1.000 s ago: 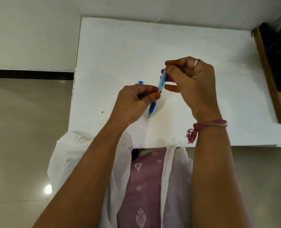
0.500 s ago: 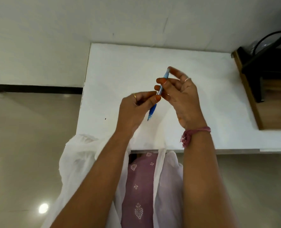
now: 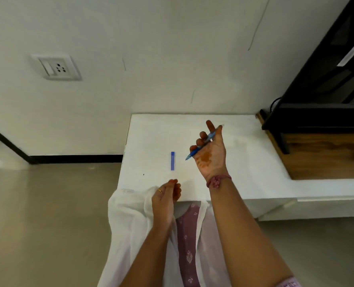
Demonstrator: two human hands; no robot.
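The right hand (image 3: 210,156) is raised palm-up over the white table (image 3: 250,162), its fingers curled round a blue pen (image 3: 209,136) whose tip points down and to the left. A small blue cap (image 3: 172,160) lies flat on the table just left of it. The left hand (image 3: 166,200) sits at the near edge with fingertips bunched together, and I cannot tell whether they pinch anything.

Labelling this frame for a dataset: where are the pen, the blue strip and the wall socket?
pen (image 3: 193,153): head view, on the dark grip near its tip.
blue strip (image 3: 172,160): head view, on the strip's middle.
wall socket (image 3: 57,67): head view, on the centre of its plate.
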